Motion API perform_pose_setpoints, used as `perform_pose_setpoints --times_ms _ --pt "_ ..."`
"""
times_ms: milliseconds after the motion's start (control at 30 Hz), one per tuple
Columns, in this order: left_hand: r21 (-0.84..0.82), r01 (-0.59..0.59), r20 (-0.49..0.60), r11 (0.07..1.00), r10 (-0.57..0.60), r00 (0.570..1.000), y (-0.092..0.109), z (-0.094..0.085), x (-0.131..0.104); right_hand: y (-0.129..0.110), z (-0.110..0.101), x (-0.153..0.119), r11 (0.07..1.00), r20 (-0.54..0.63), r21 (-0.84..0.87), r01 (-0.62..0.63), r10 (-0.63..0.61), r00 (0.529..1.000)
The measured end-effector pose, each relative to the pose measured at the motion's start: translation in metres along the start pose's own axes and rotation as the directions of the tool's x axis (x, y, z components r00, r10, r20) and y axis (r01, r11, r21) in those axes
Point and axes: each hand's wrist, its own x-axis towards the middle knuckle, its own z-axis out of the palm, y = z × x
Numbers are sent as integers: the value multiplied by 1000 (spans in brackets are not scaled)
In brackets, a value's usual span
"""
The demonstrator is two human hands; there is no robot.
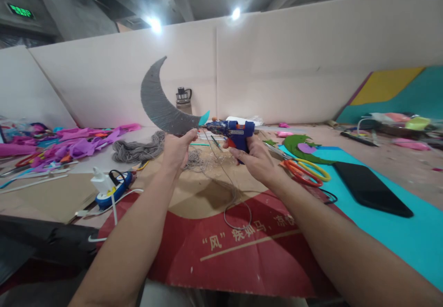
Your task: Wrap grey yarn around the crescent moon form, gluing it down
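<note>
My left hand [178,149] grips the lower part of a crescent moon shape [159,102] wound in grey yarn, holding it up above the table. A small turquoise tip [204,118] shows at the crescent's right end. My right hand [254,156] is wrapped round the handle of a blue glue gun [241,134]. Its nozzle points left and is close to the crescent's turquoise end; whether they touch I cannot tell. A loose strand of grey yarn [238,210] hangs down and loops over the red and brown cardboard [242,265] below my hands.
Left are a grey yarn skein [140,149], a blue power strip [114,191] with a white plug, and purple and pink scraps [81,143]. Right are orange- and yellow-handled scissors [308,171], a black phone [372,188] and a turquoise sheet [420,240]. A bottle [183,98] stands behind.
</note>
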Motion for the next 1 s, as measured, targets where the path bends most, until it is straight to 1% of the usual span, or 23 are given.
perform_pose_setpoints --times_ms 133,333,633,867,1000 --pt "-16 2 5 1000 -2 1000 0 0 0 2 0 0 1000 30 24 4 -5 1000" --pt "-4 -6 -4 1000 6 1000 -1 1 1 0 1 0 999 20 30 17 -18 1000" --pt "-8 -17 3 1000 17 1000 -2 1 1 -7 1 0 993 1 -77 86 -86 996" --pt "-21 -24 18 999 25 1000 -1 1 1 -9 -1 0 986 2 -125 115 -115 993" --pt "-18 -16 9 1000 16 1000 -1 2 0 -12 -1 0 980 -8 -155 127 -130 992"
